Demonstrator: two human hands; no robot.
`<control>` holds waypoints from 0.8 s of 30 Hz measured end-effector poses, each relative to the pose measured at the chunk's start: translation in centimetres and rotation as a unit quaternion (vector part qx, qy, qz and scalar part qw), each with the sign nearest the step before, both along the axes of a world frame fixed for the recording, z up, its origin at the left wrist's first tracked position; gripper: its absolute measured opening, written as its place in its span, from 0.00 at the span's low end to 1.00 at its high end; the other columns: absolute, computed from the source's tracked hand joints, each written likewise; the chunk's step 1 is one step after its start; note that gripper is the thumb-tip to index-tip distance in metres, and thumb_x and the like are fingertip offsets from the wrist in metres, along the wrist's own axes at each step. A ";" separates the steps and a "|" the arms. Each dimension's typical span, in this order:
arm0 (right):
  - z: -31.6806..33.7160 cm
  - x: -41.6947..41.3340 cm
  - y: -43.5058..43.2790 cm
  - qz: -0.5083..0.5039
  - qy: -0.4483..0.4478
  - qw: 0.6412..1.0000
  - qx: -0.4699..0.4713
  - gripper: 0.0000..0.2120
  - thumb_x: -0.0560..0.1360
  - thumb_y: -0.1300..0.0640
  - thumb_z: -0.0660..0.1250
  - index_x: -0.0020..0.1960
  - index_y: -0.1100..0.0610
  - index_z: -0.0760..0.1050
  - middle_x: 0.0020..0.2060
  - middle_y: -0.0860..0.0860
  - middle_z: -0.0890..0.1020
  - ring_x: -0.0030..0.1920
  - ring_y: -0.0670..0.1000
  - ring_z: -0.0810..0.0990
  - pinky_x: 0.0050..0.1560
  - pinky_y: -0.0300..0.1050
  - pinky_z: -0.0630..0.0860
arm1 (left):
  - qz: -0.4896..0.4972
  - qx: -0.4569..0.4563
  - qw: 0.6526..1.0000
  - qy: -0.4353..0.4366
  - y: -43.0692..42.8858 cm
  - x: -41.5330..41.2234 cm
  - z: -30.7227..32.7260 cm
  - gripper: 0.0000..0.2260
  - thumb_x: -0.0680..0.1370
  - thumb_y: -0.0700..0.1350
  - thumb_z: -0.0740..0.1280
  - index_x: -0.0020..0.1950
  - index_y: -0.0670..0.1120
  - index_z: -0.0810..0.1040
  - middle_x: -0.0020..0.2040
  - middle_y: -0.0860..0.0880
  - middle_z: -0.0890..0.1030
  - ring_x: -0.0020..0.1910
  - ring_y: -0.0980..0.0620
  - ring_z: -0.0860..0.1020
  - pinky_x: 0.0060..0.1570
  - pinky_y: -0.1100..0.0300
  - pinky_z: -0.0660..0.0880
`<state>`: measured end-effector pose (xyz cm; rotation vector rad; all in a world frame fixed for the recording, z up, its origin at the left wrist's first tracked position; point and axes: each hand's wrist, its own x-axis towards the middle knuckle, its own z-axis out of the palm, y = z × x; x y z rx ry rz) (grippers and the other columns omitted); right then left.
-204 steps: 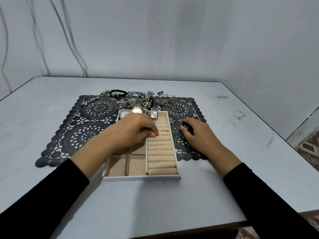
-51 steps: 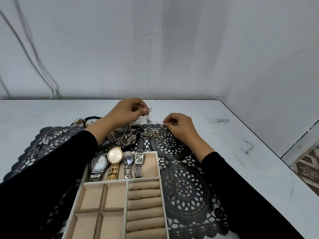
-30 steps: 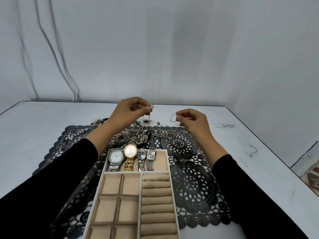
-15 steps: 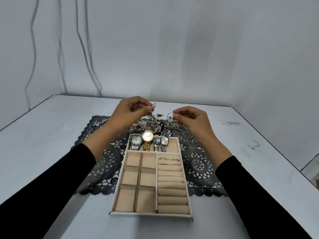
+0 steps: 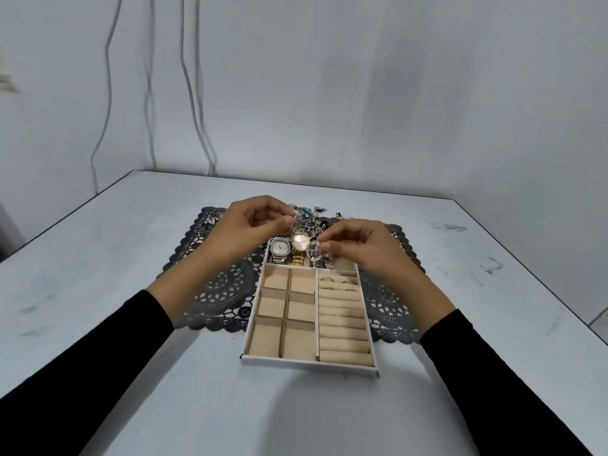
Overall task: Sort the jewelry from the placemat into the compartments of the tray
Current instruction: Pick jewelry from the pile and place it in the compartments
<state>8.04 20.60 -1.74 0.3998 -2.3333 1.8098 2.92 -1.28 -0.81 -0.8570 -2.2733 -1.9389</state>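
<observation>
My left hand (image 5: pixel 250 227) pinches a small silver piece (image 5: pixel 295 220), right hand (image 5: pixel 362 250) a second piece (image 5: pixel 315 249), both over the tray (image 5: pixel 309 363) at its 12 o'clock end. Fingers (image 5: pixel 287 222) grip tip-only; a slip drops them among the watches (image 5: pixel 301 240).

- Placemat (image 5: pixel 227 291): black, lacy cut-out medallions, spreading either side of the fingers (image 5: pixel 280 222).
- Tray (image 5: pixel 306 363): white rim, beige lining.
- Gold watch (image 5: pixel 301 240), silver watch (image 5: pixel 280 247), just below the fingers.
- Sleeves (image 5: pixel 98 357): black.
- Table (image 5: pixel 131 245): pale grey, dark scuffs.
</observation>
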 end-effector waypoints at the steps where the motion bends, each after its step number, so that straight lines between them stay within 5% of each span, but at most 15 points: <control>1: 0.0 0.2 -0.2 0.011 -0.008 1.000 0.014 0.07 0.70 0.69 0.72 0.48 0.65 0.81 0.43 0.61 0.84 0.44 0.52 0.83 0.49 0.42 0.80 | -0.001 0.001 1.000 0.001 -0.2 0.2 -0.1 0.05 0.76 0.39 0.71 0.51 0.41 0.82 0.41 0.49 0.85 0.42 0.56 0.84 0.40 0.70 0.75; 11: -0.9 0.2 -1.3 0.063 -0.062 0.988 0.124 0.05 0.71 0.66 0.72 0.46 0.60 0.82 0.42 0.59 0.85 0.47 0.59 0.84 0.53 0.58 0.80 | 0.005 0.011 1.000 -0.014 -1.6 0.8 -1.4 0.06 0.76 0.39 0.71 0.52 0.41 0.81 0.45 0.45 0.86 0.47 0.46 0.85 0.55 0.53 0.80; 17: -0.7 0.2 -2.2 0.059 -0.044 0.972 0.224 0.05 0.71 0.66 0.72 0.45 0.60 0.83 0.34 0.46 0.83 0.35 0.40 0.80 0.39 0.32 0.74 | 0.003 0.014 0.999 -0.034 -1.9 1.2 -1.9 0.08 0.74 0.41 0.71 0.52 0.41 0.82 0.45 0.45 0.85 0.47 0.48 0.85 0.52 0.59 0.80; 24: -0.4 -0.1 -2.5 0.014 0.008 0.940 0.341 0.04 0.71 0.59 0.73 0.43 0.51 0.83 0.29 0.38 0.79 0.32 0.36 0.77 0.38 0.29 0.69 | 0.003 0.034 0.998 -0.044 -2.0 1.4 -2.0 0.10 0.72 0.44 0.72 0.52 0.42 0.82 0.46 0.43 0.85 0.49 0.44 0.84 0.54 0.54 0.80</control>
